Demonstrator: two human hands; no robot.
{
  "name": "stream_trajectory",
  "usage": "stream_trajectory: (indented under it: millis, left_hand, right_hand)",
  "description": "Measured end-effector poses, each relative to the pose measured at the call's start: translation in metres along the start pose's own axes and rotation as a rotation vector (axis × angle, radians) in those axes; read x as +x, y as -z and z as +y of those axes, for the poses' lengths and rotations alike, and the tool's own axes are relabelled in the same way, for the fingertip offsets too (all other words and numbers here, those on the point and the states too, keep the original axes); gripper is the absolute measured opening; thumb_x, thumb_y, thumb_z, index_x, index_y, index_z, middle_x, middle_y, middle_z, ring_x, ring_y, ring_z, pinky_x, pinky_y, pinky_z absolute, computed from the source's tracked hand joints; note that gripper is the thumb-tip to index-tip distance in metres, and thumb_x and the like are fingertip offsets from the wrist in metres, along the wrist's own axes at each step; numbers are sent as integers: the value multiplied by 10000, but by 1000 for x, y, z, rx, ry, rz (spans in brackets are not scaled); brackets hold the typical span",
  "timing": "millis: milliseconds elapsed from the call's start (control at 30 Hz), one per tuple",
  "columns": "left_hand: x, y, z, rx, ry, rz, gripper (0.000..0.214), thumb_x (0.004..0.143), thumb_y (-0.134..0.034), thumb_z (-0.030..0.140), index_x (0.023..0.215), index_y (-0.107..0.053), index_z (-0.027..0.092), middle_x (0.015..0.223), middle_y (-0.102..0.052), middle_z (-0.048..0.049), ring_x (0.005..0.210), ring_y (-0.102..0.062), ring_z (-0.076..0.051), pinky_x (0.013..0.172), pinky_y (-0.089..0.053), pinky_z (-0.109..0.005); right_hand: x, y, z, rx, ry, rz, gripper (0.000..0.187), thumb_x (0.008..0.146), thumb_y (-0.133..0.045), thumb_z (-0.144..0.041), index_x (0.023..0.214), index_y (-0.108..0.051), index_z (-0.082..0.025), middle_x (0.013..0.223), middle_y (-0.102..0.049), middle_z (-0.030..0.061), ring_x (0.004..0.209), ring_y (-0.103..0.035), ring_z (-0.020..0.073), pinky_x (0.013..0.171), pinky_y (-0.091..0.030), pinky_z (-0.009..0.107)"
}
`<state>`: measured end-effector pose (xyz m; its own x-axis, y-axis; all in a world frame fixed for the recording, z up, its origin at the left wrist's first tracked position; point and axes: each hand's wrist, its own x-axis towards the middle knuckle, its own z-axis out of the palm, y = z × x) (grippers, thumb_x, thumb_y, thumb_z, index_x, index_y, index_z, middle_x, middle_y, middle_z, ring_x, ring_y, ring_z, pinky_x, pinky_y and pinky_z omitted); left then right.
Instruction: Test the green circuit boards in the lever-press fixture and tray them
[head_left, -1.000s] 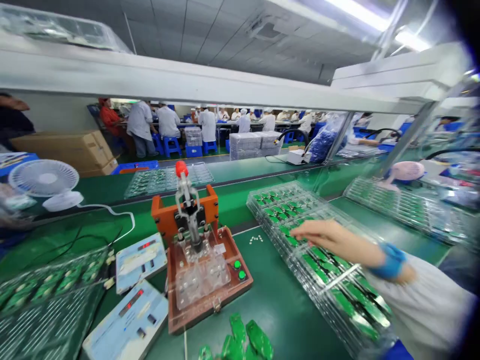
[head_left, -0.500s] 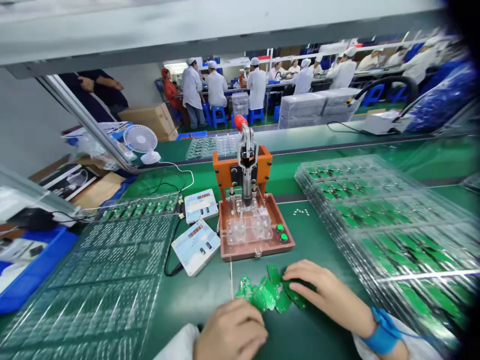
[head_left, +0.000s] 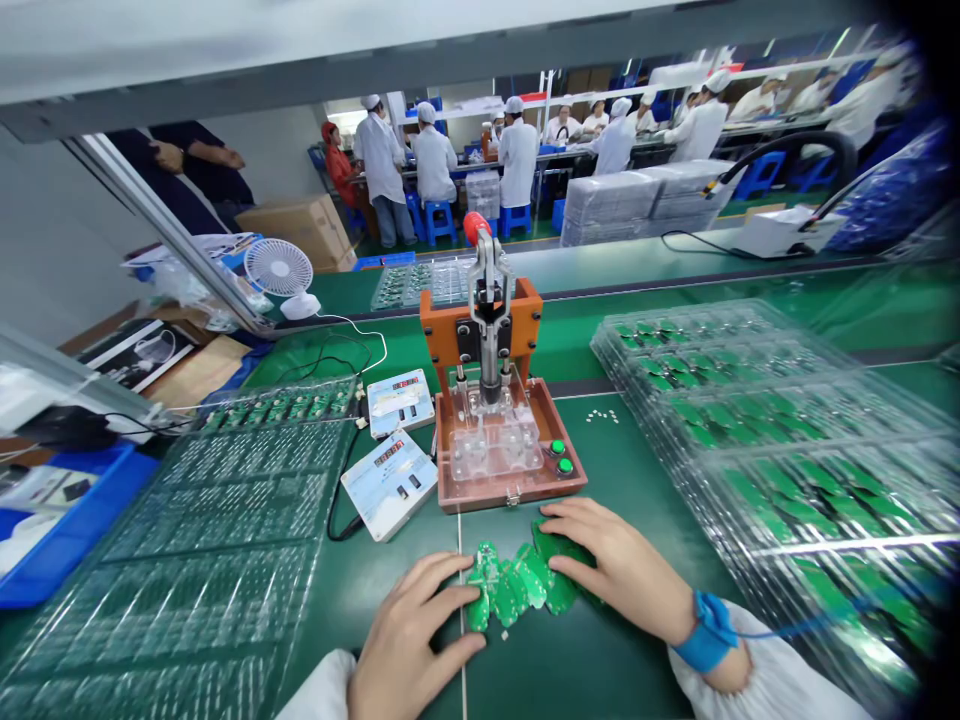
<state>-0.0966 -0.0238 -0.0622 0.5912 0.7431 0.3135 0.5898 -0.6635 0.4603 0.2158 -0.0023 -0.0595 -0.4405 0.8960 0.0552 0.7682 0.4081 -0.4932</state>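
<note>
Several small green circuit boards (head_left: 517, 585) lie in an overlapping row on the green bench in front of me. At the row's left end is my left hand (head_left: 420, 635), its fingers and thumb apart, the tips touching the outermost board. My right hand (head_left: 619, 565), with a blue wrist strap (head_left: 705, 635), rests spread over the boards at the right end and partly hides them. Just behind the boards stands a toggle-clamp test fixture (head_left: 491, 350) with a red handle, an orange frame, a clear plate and two green buttons.
Two white counter boxes (head_left: 390, 485) with red digits sit left of the fixture. A clear tray (head_left: 202, 540) lies on the left; stacked trays (head_left: 750, 420) with green boards stand on the right. Small white bits (head_left: 602, 416) lie behind my right hand. People in white work beyond.
My left hand has moved up and left from below the boards, and its fingers have spread. My right hand has shifted slightly left over the boards. A small white bit now shows below them.
</note>
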Motion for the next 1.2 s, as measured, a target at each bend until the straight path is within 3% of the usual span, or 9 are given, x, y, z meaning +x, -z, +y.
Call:
stream_trajectory:
  millis: [433,600,733,867,1033,1200]
  left_hand:
    - [0,0,0,-22,22,-49,204,881,-783,260,1068,-702,267,1239,-723,-37,1125,-682,-305,878,-630,-494]
    - [8,19,3,-134,119,2,237,833,-824,221,1036,-726,298,1213,-734,-10,1057,-714,-256,856,-641,-412]
    - [40,41,0,-165,117,162,154,906,-760,257,1056,-738,288,1243,-723,-33,1090,-705,-233,935,-608,-402]
    - [93,49,-14,-67,47,246,130,901,-762,259,1030,-754,242,1211,-729,-66,1124,-678,-265,969,-575,-461]
    - [137,45,-31,22,14,166,172,830,-817,217,994,-765,216,1187,-741,-56,1145,-660,-285,988,-563,-483]
    - [141,42,-36,30,60,98,168,827,-803,222,990,-763,216,1194,-739,-47,1139,-662,-274,997,-556,-462]
  right_hand:
    - [5,4,-1,35,-9,-66,308,932,-719,-290,1231,-723,-218,1353,-718,85,1287,-644,310,1071,-574,522]
    - [1,26,-6,179,23,-47,320,937,-717,-365,1245,-711,-279,1351,-719,53,1276,-660,258,1066,-584,432]
    - [15,55,-10,210,66,89,290,960,-668,-451,1209,-716,-311,1348,-715,38,1279,-651,242,1070,-574,426]
    - [55,66,-7,111,134,248,243,959,-676,-359,1179,-719,-266,1284,-735,70,1252,-655,256,1070,-565,463]
    - [96,62,-2,60,211,262,273,915,-734,-276,1186,-718,-259,1226,-757,75,1203,-677,255,1055,-571,463]
    - [101,58,-1,41,225,250,306,905,-742,-261,1209,-708,-254,1213,-751,88,1181,-687,259,1033,-579,464]
